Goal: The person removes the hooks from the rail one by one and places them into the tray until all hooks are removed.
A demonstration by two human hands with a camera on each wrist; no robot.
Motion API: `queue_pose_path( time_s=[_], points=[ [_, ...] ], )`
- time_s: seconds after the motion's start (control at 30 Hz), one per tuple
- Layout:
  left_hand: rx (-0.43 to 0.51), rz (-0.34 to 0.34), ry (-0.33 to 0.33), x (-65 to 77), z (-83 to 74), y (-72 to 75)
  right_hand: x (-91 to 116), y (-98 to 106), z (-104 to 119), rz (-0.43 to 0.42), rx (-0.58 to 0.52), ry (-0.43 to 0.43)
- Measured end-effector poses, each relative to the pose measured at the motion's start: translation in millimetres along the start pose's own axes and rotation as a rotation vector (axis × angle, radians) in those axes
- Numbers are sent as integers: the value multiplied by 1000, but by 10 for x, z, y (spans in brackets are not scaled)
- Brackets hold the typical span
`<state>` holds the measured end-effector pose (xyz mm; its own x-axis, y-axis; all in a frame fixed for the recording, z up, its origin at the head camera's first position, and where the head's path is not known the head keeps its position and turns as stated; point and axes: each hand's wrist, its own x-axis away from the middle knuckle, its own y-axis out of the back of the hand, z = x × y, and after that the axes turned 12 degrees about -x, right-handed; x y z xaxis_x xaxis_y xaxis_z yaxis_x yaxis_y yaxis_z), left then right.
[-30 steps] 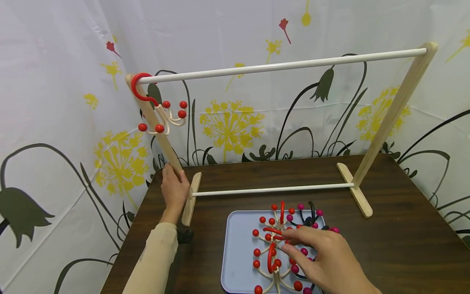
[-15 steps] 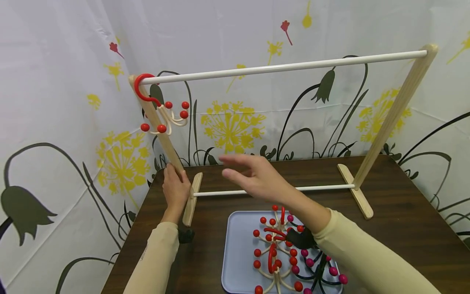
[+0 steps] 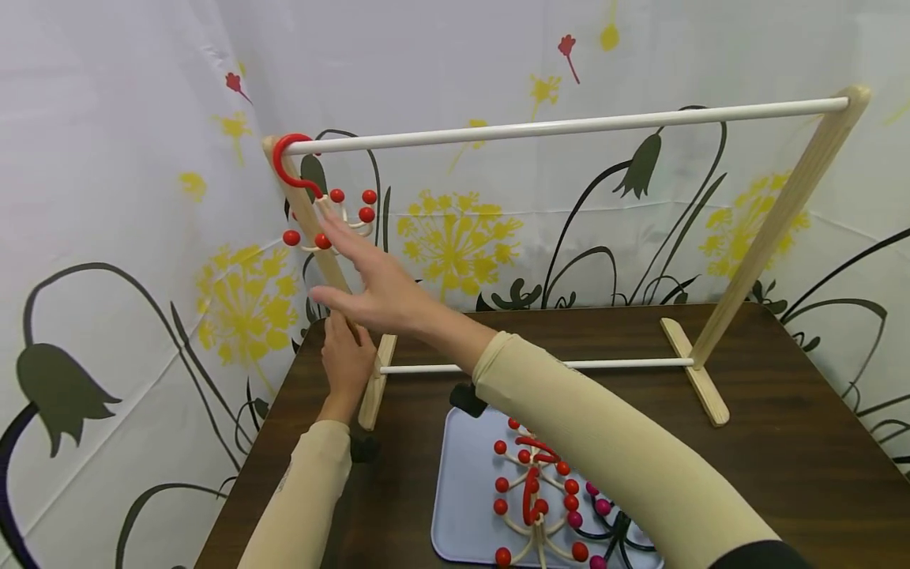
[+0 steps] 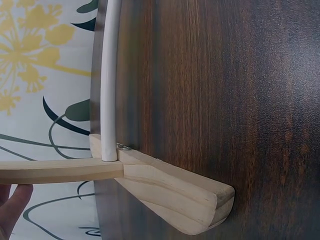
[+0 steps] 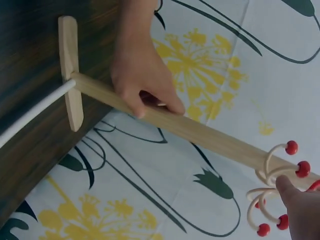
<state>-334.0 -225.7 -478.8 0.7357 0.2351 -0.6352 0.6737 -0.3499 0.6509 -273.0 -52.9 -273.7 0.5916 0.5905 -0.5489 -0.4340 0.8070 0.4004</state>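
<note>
My left hand (image 3: 348,356) grips the left wooden post (image 3: 330,270) of a rack near its base; in the left wrist view a fingertip (image 4: 22,195) shows below the post. Near the post's top, a multi-armed hanger with a red hook (image 3: 278,162) hangs from the white upper bar (image 3: 569,127). Its pale curved arms end in red balls (image 5: 302,169). My right hand (image 3: 387,292) is raised at this hanger, fingers fairly straight, thumb apart. Its fingertips overlap the pale stem in the head view, and a finger (image 5: 287,192) lies over the arms in the right wrist view.
A light blue tray (image 3: 455,490) holds several similar hangers, red-balled ones (image 3: 529,494) and a black one with magenta balls (image 3: 620,531), partly hidden by my right sleeve. The rack's lower bar (image 3: 626,364) joins two wooden feet (image 3: 697,371) on the dark table. A patterned curtain (image 3: 498,47) hangs behind.
My right hand has left the hangers on the tray and moved up and left, across the rack, to the hanging red-hooked one. My left hand keeps its grip on the post.
</note>
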Motion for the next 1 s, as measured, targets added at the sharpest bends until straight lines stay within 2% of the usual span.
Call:
queue_pose_path(
  time_s=[0.07, 0.17, 0.33, 0.53, 0.67, 1.0],
  points=[
    [7, -15, -18, -5, -8, -15, -88, -18, 3, 8, 17, -2],
    [-2, -27, -32, -5, -29, -23, -169, -13, 0, 9, 38, -67],
    [-8, 0, -15, 7, -49, 18, -232, 8, -53, 5, 107, -153],
    [-38, 36, 15, 11, -39, 57, -298, 29, -121, -5, 222, -182],
    [-44, 47, 21, 28, -38, 95, -356, 71, -127, 4, 197, -220],
    [-44, 63, 30, 11, -43, 96, -436, 112, -129, 26, 45, -273]
  ],
)
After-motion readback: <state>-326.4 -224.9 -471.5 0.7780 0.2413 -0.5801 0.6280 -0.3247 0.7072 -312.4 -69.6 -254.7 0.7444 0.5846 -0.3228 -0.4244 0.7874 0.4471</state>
